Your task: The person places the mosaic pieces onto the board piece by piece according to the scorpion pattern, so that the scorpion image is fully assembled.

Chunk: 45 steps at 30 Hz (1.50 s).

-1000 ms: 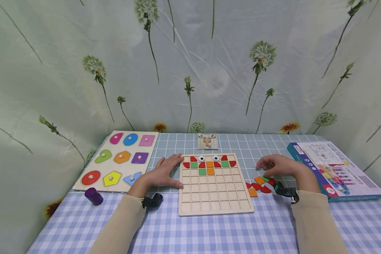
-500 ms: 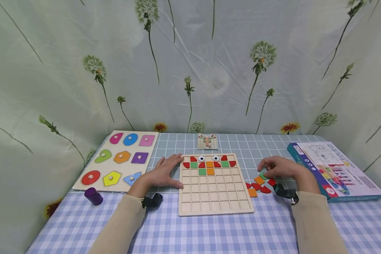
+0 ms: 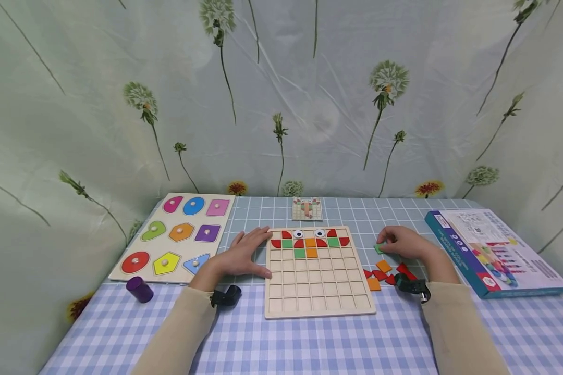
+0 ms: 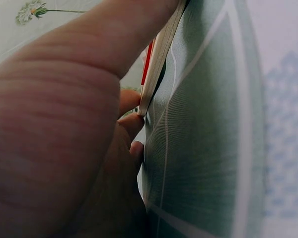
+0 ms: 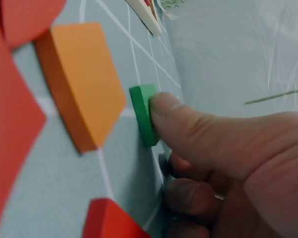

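Right hand curled in, thumb tip on the green tile, which has just shifted away from the orange tile nearest that thumb, seemingly freeing it; left hand loosely spread, touching the wooden grid board.

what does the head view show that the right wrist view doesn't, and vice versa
Only the head view shows the left hand, the knob puzzle, the purple cylinder and the box.
Only the right wrist view clearly shows the side faces of the green tile and an orange tile.
Both show the right hand, these tiles, red tiles and the printed backdrop.
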{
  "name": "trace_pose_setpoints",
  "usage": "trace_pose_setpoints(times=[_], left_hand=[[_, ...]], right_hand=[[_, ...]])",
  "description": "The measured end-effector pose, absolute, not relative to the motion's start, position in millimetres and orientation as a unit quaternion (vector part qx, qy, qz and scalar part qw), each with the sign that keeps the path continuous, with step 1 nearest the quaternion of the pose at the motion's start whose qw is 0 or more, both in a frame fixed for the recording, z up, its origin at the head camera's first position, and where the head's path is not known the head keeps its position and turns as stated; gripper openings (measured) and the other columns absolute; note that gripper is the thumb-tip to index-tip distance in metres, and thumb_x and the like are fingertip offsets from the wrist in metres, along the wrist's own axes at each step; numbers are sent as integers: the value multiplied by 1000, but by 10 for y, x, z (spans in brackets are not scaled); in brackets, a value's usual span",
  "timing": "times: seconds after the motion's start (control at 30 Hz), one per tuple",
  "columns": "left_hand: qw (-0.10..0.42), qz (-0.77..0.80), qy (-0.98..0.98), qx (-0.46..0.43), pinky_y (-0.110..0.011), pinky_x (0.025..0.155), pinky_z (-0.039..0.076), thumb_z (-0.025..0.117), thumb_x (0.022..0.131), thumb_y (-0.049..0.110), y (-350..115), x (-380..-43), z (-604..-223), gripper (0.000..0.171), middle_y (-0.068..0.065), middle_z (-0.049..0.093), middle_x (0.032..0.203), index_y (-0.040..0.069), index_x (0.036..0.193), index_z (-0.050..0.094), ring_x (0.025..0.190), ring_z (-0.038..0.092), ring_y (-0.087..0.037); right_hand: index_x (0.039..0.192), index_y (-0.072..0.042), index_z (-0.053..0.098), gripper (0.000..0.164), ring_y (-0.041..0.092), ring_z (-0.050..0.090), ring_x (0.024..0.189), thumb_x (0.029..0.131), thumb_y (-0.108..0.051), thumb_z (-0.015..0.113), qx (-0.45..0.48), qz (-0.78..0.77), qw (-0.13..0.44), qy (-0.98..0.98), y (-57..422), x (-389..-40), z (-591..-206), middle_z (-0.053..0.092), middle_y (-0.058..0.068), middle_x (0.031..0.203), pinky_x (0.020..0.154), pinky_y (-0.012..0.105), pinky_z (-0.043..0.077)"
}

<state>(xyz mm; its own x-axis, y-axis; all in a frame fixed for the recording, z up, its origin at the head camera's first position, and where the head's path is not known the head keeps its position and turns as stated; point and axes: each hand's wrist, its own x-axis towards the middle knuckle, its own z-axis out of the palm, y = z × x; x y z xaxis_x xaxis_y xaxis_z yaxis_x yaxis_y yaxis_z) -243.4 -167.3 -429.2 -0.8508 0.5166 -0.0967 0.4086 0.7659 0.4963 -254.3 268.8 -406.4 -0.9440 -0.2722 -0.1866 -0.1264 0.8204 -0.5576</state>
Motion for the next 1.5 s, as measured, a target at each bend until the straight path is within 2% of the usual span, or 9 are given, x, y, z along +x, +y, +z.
trace_pose_setpoints(times=[0.17, 0.37, 0.53, 0.83, 0.97, 1.17, 1.5], left_hand=[[121, 235, 932, 247, -61, 125, -2, 82, 75, 56, -1667, -2425, -4291, 107, -5, 17, 169, 17, 159, 28, 158, 9, -31], [121, 234, 932, 249, -61, 125, -3, 81, 75, 56, -1653, -2440, -4281, 106, -5, 17, 169, 17, 159, 28, 158, 9, -31], [118, 232, 933, 249, -61, 125, -2, 81, 75, 57, -1654, -2447, -4283, 106, -5, 17, 169, 18, 158, 28, 158, 9, -30], [116, 238, 931, 250, -62, 124, -1, 82, 75, 56, -1667, -2421, -4273, 106, -6, 18, 169, 16, 158, 29, 157, 10, -31], [114, 238, 931, 252, -62, 124, -1, 82, 75, 55, -1668, -2413, -4272, 106, -6, 18, 169, 16, 158, 29, 157, 10, -32], [116, 238, 932, 249, -62, 124, -1, 82, 75, 55, -1669, -2412, -4273, 106, -6, 18, 169, 16, 158, 29, 157, 10, -32], [115, 238, 933, 245, -62, 125, -1, 81, 75, 57, -1660, -2421, -4265, 106, -5, 19, 169, 17, 158, 29, 158, 10, -31]], right_hand=[[98, -5, 64, 13, 20, 51, 85, 92, -15, 69, -93, -288, 133, 944, 2656, -2542, -4079, 54, 5, 83, 71, 29, 42], [105, -3, 62, 23, 21, 50, 83, 87, -11, 74, -117, -298, 136, 938, 2710, -2559, -4070, 50, 5, 82, 71, 29, 43], [103, -5, 60, 26, 21, 51, 85, 85, -13, 77, -119, -301, 130, 937, 2685, -2550, -4056, 52, 5, 84, 72, 29, 44], [98, -8, 58, 19, 22, 52, 86, 87, -12, 74, -119, -305, 90, 940, 2490, -2531, -4031, 59, 9, 91, 71, 28, 45], [103, -10, 62, 16, 22, 53, 85, 90, -12, 70, -125, -306, 77, 941, 2395, -2552, -4032, 60, 8, 90, 71, 28, 46], [115, -17, 69, 21, 22, 53, 89, 95, -12, 65, -129, -296, 71, 944, 2263, -2558, -4008, 63, 8, 98, 72, 27, 48], [123, -14, 68, 31, 19, 60, 90, 92, -10, 65, -166, -319, 91, 929, 2098, -2524, -3905, 68, 10, 110, 81, 30, 55]])
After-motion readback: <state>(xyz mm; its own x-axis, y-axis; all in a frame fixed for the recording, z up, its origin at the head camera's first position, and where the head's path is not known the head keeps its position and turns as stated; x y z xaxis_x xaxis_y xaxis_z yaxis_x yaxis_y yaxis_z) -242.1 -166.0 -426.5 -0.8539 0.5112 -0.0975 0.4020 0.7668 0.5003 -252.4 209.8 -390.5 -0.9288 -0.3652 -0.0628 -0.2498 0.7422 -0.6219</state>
